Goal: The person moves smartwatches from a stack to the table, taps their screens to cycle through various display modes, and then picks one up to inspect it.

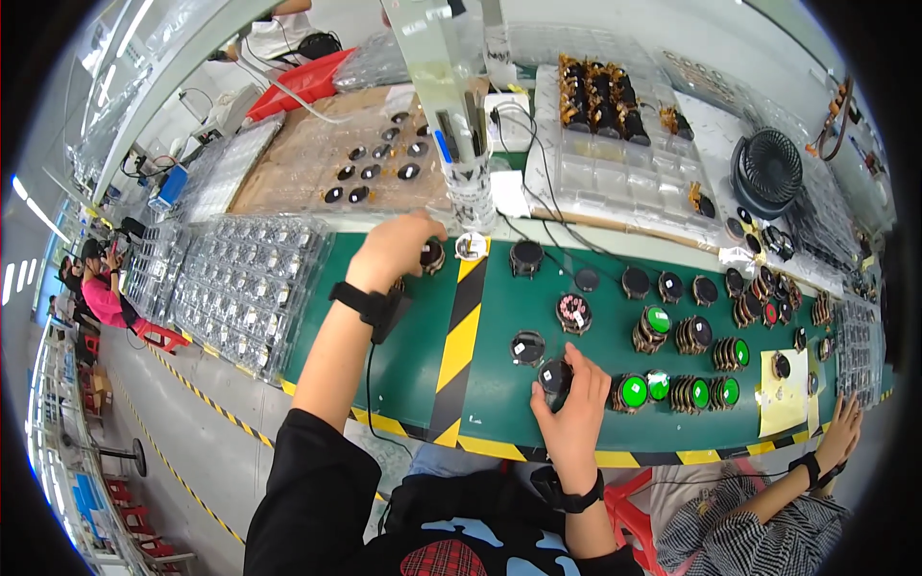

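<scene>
My left hand [397,248] reaches to the far side of the green mat, its fingers closed round a dark round watch body [432,256]. A small white round piece [471,247] lies just right of it. Under my left wrist is a black device [392,315] with a cable. Nearer me, my right hand [573,408] grips a black-faced round watch body [554,376] between thumb and fingers, low over the mat. Just beyond that lies another round watch part [527,348] with a white label. A watch body with a pink-marked face [573,312] sits farther back.
Stacks of watch bodies, some with green faces [633,391], stand to the right. Clear trays [252,288] of parts lie at left. A white-wrapped post [469,197] rises behind the mat. At right are a black fan [768,173] and another person's hand [840,432].
</scene>
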Demonstrator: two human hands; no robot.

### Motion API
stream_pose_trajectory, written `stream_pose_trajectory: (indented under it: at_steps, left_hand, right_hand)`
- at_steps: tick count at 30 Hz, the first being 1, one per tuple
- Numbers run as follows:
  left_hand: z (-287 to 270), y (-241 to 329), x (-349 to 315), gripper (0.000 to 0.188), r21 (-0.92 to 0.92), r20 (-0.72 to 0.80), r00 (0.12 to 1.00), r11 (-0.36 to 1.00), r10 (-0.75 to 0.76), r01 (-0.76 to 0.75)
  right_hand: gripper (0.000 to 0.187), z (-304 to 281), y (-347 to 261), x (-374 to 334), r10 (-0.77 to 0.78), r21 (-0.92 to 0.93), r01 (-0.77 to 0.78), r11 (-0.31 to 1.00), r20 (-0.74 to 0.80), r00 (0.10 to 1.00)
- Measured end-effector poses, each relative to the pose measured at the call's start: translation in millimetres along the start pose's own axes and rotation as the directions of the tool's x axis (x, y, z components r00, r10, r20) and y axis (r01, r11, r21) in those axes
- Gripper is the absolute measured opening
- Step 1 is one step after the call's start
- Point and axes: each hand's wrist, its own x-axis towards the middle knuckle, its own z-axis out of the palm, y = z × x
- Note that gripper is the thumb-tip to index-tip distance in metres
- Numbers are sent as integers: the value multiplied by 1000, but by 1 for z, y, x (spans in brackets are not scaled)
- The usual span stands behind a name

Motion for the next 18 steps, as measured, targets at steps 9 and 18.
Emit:
stream_pose_trajectory:
  at_steps: [9,18]
  left_hand:
    - [6,20,-4,48,23,42,999,999,-26,25]
    - [-30,69,-7,37,-49,12,999,998,44,-43]
  right_hand:
    - [71,-3,0,-8,-15,16,14,1000,14,1000]
    - [70,-3,1,-5,2,-14,-2,1000,-16,1000]
